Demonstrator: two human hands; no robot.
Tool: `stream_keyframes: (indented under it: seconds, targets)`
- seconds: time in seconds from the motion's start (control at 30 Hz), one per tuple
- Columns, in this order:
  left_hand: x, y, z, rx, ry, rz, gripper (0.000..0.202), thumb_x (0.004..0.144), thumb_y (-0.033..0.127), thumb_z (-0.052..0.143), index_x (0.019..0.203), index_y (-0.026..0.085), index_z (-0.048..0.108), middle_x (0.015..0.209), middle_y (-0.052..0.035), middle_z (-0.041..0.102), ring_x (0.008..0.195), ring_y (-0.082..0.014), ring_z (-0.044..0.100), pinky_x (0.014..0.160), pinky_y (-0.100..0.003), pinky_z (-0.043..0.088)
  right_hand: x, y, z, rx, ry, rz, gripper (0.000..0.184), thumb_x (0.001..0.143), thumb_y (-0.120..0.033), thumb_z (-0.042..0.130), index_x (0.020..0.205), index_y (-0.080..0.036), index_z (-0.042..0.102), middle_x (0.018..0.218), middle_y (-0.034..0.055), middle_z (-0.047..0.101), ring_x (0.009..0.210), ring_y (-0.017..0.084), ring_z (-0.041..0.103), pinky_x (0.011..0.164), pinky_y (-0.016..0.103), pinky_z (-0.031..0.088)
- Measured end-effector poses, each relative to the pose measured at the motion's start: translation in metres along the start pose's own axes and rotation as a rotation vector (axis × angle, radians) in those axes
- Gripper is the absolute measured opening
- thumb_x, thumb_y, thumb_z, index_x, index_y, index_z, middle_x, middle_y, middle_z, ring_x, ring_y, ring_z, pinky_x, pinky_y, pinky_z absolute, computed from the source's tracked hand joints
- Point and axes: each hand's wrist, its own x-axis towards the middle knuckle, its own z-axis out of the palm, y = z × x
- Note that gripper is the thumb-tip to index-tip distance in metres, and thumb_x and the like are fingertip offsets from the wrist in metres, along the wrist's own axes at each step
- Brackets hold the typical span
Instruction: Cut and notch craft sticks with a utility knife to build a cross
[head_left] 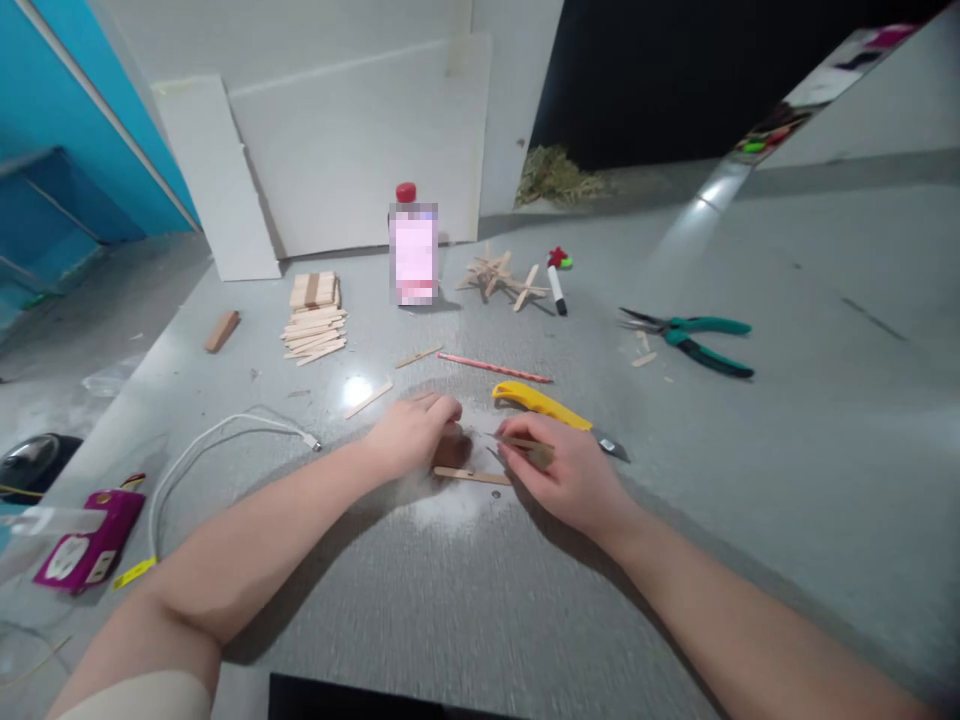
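My left hand (417, 430) rests on the grey table (750, 480) with its fingers curled and pressed down on the left end of a wooden craft stick (472, 475). My right hand (564, 472) is closed in a pinch on a small brownish piece (531, 447), perhaps sandpaper or a stick, held just above the stick's right end. A yellow utility knife (551, 412) lies right behind my right hand, blade pointing right. A red pencil (495, 368) lies further back.
A pile of craft sticks (315, 322) and a red-capped bottle (413, 250) stand at the back. Glued stick shapes (502, 275), a marker (556, 288) and green pliers (694, 338) lie to the right. A white cable (217, 440) and a purple pack (90, 540) lie at left.
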Motion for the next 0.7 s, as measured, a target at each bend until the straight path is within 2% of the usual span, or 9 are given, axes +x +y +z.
stream_keyframes:
  seconds: [0.1, 0.23, 0.37, 0.57, 0.7]
  targets:
    - [0.0, -0.003, -0.004, -0.005, 0.035, -0.094, 0.032, 0.1, 0.037, 0.063, 0.124, 0.016, 0.062, 0.124, -0.0093, 0.065, 0.107, -0.0212, 0.066, 0.092, -0.042, 0.059, -0.001, 0.004, 0.004, 0.0, -0.015, -0.001, 0.007, 0.095, -0.024, 0.061, 0.09, -0.019, 0.062, 0.083, 0.0025, 0.068, 0.075, 0.017, 0.066, 0.068, 0.032, 0.054]
    - [-0.002, -0.01, -0.014, 0.014, 0.089, -0.263, 0.034, 0.1, 0.038, 0.063, 0.127, 0.017, 0.061, 0.127, -0.0099, 0.064, 0.109, -0.0223, 0.066, 0.094, -0.044, 0.058, -0.002, 0.012, 0.01, -0.001, -0.046, 0.007, 0.024, 0.099, -0.039, 0.064, 0.104, -0.016, 0.066, 0.097, 0.0027, 0.068, 0.082, 0.016, 0.067, 0.075, 0.035, 0.058]
    - [-0.011, -0.033, -0.039, 0.067, 0.162, -0.505, 0.035, 0.1, 0.038, 0.062, 0.128, 0.017, 0.061, 0.129, -0.0102, 0.063, 0.111, -0.0228, 0.065, 0.095, -0.045, 0.058, -0.003, 0.018, 0.014, 0.008, -0.076, 0.027, 0.029, 0.099, -0.039, 0.064, 0.117, -0.017, 0.065, 0.112, 0.0063, 0.069, 0.092, 0.018, 0.068, 0.08, 0.038, 0.06]
    - [-0.063, -0.077, -0.087, 0.13, 0.148, -0.841, 0.035, 0.1, 0.038, 0.063, 0.128, 0.017, 0.061, 0.128, -0.0102, 0.063, 0.111, -0.0229, 0.065, 0.094, -0.044, 0.058, -0.001, 0.022, 0.018, 0.066, -0.066, 0.072, 0.032, 0.099, -0.038, 0.064, 0.124, -0.018, 0.063, 0.121, 0.0083, 0.067, 0.1, 0.021, 0.068, 0.085, 0.041, 0.06]
    - [-0.091, -0.086, -0.097, 0.128, 0.104, -0.919, 0.036, 0.1, 0.039, 0.063, 0.128, 0.017, 0.061, 0.128, -0.01, 0.063, 0.11, -0.0226, 0.066, 0.094, -0.044, 0.058, -0.001, 0.02, 0.02, 0.107, -0.072, 0.08, 0.033, 0.099, -0.038, 0.064, 0.125, -0.018, 0.063, 0.123, 0.0087, 0.066, 0.101, 0.021, 0.068, 0.086, 0.042, 0.06]
